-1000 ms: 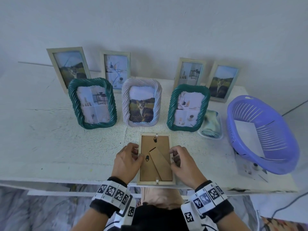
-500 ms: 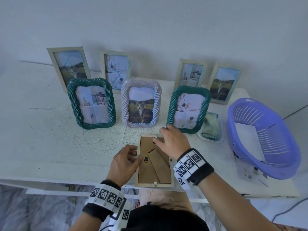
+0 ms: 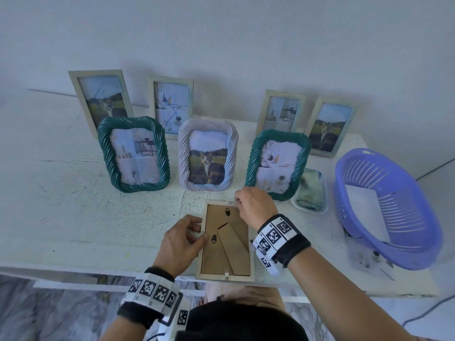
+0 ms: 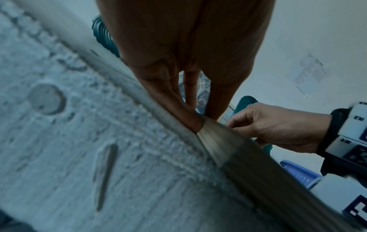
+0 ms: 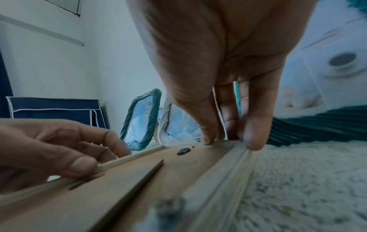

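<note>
At the near edge of the white table (image 3: pixel 73 205), my left hand (image 3: pixel 182 242) pinches the left rail of the pale wooden picture frame (image 3: pixel 225 242), lying face down; my right hand (image 3: pixel 253 207) pinches its far rail. It seems light, stiff, fragile: hold the rails. A clear plastic tray (image 3: pixel 310 210) holds green cloth (image 3: pixel 310 190); the purple slotted basket (image 3: pixel 413 205), white paper (image 3: pixel 364 212).

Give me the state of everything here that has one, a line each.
wooden frame, lying face down, backing in, stand folded down.
left hand, grips the wooden frame's left edge.
right hand, pinches its top edge.
standing frames, upright, pictures in.
basket, right way up, white sheet inside.
</note>
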The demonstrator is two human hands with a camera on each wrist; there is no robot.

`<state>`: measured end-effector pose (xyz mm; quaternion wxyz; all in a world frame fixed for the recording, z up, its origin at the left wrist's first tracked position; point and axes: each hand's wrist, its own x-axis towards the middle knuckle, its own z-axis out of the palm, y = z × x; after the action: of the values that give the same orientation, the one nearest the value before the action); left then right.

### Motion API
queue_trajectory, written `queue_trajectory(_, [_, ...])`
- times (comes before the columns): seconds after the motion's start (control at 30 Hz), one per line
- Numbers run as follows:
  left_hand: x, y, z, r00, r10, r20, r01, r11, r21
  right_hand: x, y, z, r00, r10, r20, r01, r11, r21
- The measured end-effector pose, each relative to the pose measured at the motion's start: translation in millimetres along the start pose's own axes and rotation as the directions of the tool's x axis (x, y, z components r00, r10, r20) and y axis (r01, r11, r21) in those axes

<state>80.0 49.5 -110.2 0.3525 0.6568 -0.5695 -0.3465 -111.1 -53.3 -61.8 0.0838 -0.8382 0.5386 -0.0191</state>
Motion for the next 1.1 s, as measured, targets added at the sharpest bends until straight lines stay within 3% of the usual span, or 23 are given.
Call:
queue_trajectory(0.17, [1, 3, -1, 0.999, -0.038, 0.014, 0.039, 0.998, -0.050, -27, -6, -11, 0.998, -0.042, -0.056, 0.050, 0.989, 0.138])
queue_trajectory(0.3, [0, 4, 0, 0.998, -0.067, 0.012, 0.068, 0.993, -0.095, -77, -14, -15, 0.980, -0.189, 0.056, 0.171, 0.957, 0.233])
queue_trajectory(0.37, [0, 4, 0, 0.997, -0.074, 0.015, 0.075, 0.992, -0.102, -102, -19, -12, 0.962, -0.243, 0.121, 0.216, 0.955, 0.204])
queue_trajectory(0.47, [-1, 5, 0, 0.997, -0.079, 0.019, 0.080, 0.991, -0.108, -126, -27, 1, 0.956, -0.283, 0.075, 0.278, 0.958, 0.069])
queue_trajectory(0.6, [-2, 7, 0, 0.997, -0.079, 0.010, 0.079, 0.991, -0.110, -131, -36, 14, 0.958, -0.285, 0.032, 0.285, 0.958, -0.024])
queue_trajectory(0.77, [-3, 8, -1, 0.996, -0.087, 0.010, 0.087, 0.991, -0.105, -133, -44, 20, 0.964, -0.265, 0.027, 0.261, 0.959, 0.115])
queue_trajectory(0.93, [-3, 9, 0, 0.995, -0.096, 0.012, 0.097, 0.990, -0.107, -137, -39, 19, 0.941, -0.336, 0.042, 0.331, 0.939, 0.092])
queue_trajectory(1.1, [-4, 9, 0, 0.994, -0.105, 0.014, 0.106, 0.986, -0.126, -126, -35, 8, 0.989, -0.147, 0.036, 0.146, 0.989, 0.015])
